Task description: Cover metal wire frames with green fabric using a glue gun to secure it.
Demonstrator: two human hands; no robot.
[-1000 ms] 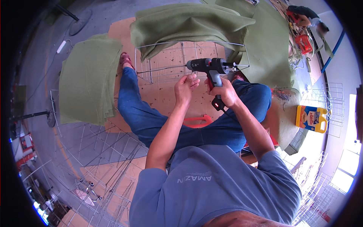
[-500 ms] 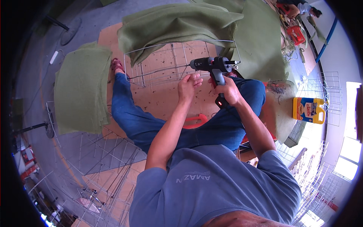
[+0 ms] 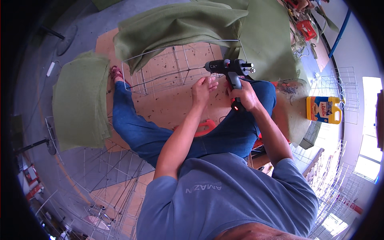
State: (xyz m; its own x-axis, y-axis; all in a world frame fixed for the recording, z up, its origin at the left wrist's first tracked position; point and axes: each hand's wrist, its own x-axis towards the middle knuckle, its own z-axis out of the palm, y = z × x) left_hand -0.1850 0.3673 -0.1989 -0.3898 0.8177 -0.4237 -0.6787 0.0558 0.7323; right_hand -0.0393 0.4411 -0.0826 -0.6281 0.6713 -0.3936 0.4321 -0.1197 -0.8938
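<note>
Head view, the only one available. The right hand [image 3: 246, 96] is wrapped around the handle of a black-and-grey glue gun [image 3: 232, 69] and bears it unaided; a small red light shows at the foot of the handle. Whether the trigger is pressed cannot be determined. The left hand [image 3: 203, 92] is raised just below the nozzle, fingers partly curled and tips drawn toward the thumb; whether anything thin is pinched there cannot be told.

The glue gun is held level above the near right part of a wire frame [image 3: 218, 40], nozzle toward the left. Contact between nozzle and wire is not established. Green fabric [image 3: 176, 24] lies along the frame's far side. Beneath is a brown board [image 3: 156, 108] scattered with dark specks, and a stack of green sheets [image 3: 80, 104] lies to the left. A yellow jug [image 3: 323, 110] stands well apart at the right.

Change noted: against the picture of a second ago, the frame and fabric sit farther left in view and the gun farther right relative to them; a shift of the camera may account for part of this. Both hands keep the same posture. In my judgement the change is one of position only: no fresh glue or new join is visible, so no progress can be recorded.
</note>
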